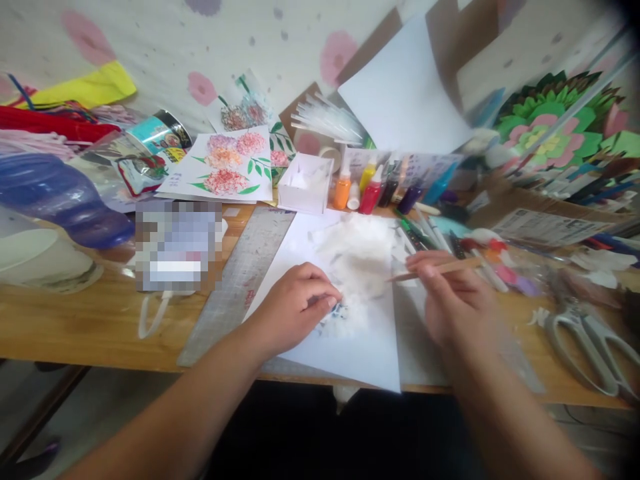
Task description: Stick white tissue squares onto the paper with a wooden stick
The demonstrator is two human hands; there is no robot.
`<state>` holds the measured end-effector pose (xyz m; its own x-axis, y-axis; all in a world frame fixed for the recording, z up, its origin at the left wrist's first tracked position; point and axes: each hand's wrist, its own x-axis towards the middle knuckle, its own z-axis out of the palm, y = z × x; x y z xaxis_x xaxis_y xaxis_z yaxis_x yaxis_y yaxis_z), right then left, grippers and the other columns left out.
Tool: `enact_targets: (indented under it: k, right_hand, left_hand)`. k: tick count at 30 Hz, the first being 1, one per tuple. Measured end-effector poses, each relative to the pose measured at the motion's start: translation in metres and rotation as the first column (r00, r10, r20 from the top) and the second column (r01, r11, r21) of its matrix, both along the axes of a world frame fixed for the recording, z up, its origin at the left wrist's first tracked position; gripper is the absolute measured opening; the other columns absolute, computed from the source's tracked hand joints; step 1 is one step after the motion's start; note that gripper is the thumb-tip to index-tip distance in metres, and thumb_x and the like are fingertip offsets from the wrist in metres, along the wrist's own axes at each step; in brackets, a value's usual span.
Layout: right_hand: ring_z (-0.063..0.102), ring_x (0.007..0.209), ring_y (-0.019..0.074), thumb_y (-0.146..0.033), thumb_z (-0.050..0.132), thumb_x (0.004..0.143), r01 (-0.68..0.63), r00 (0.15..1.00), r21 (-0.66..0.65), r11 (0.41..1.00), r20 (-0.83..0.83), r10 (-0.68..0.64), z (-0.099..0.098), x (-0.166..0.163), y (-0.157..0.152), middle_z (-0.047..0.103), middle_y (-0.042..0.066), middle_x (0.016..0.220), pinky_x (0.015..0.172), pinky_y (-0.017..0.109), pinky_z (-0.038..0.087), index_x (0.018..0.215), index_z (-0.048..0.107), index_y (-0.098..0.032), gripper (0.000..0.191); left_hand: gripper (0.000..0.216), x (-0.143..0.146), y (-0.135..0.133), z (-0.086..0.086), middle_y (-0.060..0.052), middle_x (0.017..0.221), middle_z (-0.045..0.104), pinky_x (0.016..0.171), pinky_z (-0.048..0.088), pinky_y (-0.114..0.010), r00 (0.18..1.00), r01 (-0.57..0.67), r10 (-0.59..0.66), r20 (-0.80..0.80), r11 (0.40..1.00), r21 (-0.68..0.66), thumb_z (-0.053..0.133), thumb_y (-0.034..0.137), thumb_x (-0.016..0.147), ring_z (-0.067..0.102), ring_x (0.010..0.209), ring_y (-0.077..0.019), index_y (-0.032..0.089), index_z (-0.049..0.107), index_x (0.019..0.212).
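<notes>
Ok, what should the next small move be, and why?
Perhaps bring the slim stick in the right hand leftward to the blue-flecked patch: the left hand is at that patch, while the stick's tip is off to the right.

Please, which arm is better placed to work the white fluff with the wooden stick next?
Probably the right grip: it holds the wooden stick, aimed toward the white fluff. The left grip has its fingertips at the bluish patch.

white fluff on paper; wooden stick slanted
</notes>
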<state>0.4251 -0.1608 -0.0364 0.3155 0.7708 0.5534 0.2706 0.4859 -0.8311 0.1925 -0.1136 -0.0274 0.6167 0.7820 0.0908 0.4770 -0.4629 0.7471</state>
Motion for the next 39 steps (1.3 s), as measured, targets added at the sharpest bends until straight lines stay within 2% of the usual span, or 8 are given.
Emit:
enact_targets:
  k: [4, 12, 17, 23, 30, 34, 37, 39]
  right_hand:
    - [0.060, 0.081, 0.0175, -0.026, 0.063, 0.085, 0.137, 0.982, -0.082, 0.987, 0.139, -0.125, -0.003, 0.022, -0.002, 0.065, 0.002, 0.081, 0.076, 0.034, 0.046, 0.077, 0.067, -0.022, 0.009]
    - [0.064, 0.082, 0.0170, -0.019, 0.055, 0.089, -0.093, 0.888, -0.113, 0.989, 0.440, 0.134, 0.002, 0.010, 0.000, 0.067, 0.004, 0.084, 0.077, 0.034, 0.050, 0.077, 0.062, -0.021, 0.014]
    - [0.066, 0.082, 0.0167, -0.020, 0.053, 0.091, -0.135, 0.901, -0.133, 0.982, 0.395, 0.177, 0.002, 0.000, 0.002, 0.068, 0.004, 0.085, 0.073, 0.033, 0.051, 0.080, 0.059, -0.021, 0.012]
    - [0.066, 0.085, 0.0162, -0.016, 0.054, 0.089, -0.236, 0.852, -0.097, 0.967, 0.459, 0.254, 0.003, -0.013, 0.005, 0.069, 0.003, 0.083, 0.075, 0.033, 0.053, 0.078, 0.058, -0.022, 0.013]
    - [0.067, 0.084, 0.0163, -0.019, 0.054, 0.090, -0.099, 0.837, -0.142, 0.985, 0.523, 0.160, 0.001, -0.014, 0.005, 0.070, 0.003, 0.087, 0.074, 0.032, 0.053, 0.083, 0.061, -0.021, 0.011]
    - [0.068, 0.083, 0.0163, -0.018, 0.054, 0.090, -0.038, 0.919, -0.081, 0.996, 0.388, 0.067, 0.003, -0.020, 0.002, 0.069, 0.003, 0.086, 0.073, 0.033, 0.055, 0.084, 0.062, -0.021, 0.010]
    - [0.069, 0.082, 0.0154, -0.016, 0.051, 0.092, -0.110, 0.958, -0.070, 0.991, 0.259, 0.125, 0.011, -0.032, -0.002, 0.067, 0.002, 0.091, 0.072, 0.034, 0.057, 0.090, 0.062, -0.022, 0.012]
    - [0.068, 0.082, 0.0145, -0.014, 0.052, 0.091, -0.212, 0.925, -0.091, 0.973, 0.304, 0.230, 0.018, -0.042, -0.004, 0.067, 0.002, 0.091, 0.072, 0.033, 0.057, 0.093, 0.061, -0.022, 0.012]
  left_hand:
    - [0.011, 0.001, -0.002, 0.000, 0.000, 0.104, 0.053, 0.083, 0.047, -0.030, 0.998, -0.047, 0.050, 0.042, 0.997, -0.065, 0.057, 0.021, 0.081, 0.055, 0.097, -0.0145, 0.025, 0.066, 0.085]
    - [0.021, -0.004, -0.004, 0.004, -0.002, 0.107, 0.051, 0.088, 0.042, -0.034, 0.997, 0.045, -0.044, 0.061, 0.999, -0.007, 0.055, 0.030, 0.084, 0.052, 0.096, -0.0161, 0.021, 0.064, 0.068]
    - [0.027, -0.006, -0.006, 0.003, -0.002, 0.108, 0.051, 0.088, 0.042, -0.035, 0.999, 0.030, -0.030, 0.022, 0.999, 0.023, 0.052, 0.032, 0.087, 0.051, 0.097, -0.0168, 0.020, 0.064, 0.067]
    - [0.009, -0.002, -0.006, 0.001, 0.000, 0.100, 0.054, 0.084, 0.043, -0.034, 0.996, -0.083, 0.084, -0.008, 0.995, 0.063, 0.058, 0.020, 0.079, 0.053, 0.093, -0.0161, 0.022, 0.063, 0.071]
    - [0.007, -0.002, -0.006, -0.003, 0.000, 0.099, 0.055, 0.083, 0.044, -0.034, 0.998, -0.067, 0.067, 0.002, 0.994, 0.088, 0.058, 0.018, 0.079, 0.052, 0.093, -0.0165, 0.022, 0.062, 0.075]
    - [0.006, -0.001, -0.009, -0.002, -0.001, 0.098, 0.055, 0.082, 0.045, -0.035, 0.997, -0.071, 0.072, -0.007, 0.993, 0.090, 0.066, 0.020, 0.074, 0.052, 0.093, -0.0183, 0.021, 0.060, 0.075]
    - [0.011, 0.000, -0.009, -0.002, -0.001, 0.097, 0.055, 0.084, 0.045, -0.036, 0.997, -0.069, 0.071, -0.014, 0.992, 0.108, 0.069, 0.017, 0.070, 0.052, 0.094, -0.0191, 0.020, 0.059, 0.075]
    - [0.013, 0.000, -0.009, -0.002, -0.002, 0.097, 0.055, 0.084, 0.045, -0.037, 0.997, -0.069, 0.072, -0.018, 0.989, 0.128, 0.070, 0.018, 0.070, 0.052, 0.094, -0.0197, 0.020, 0.059, 0.077]
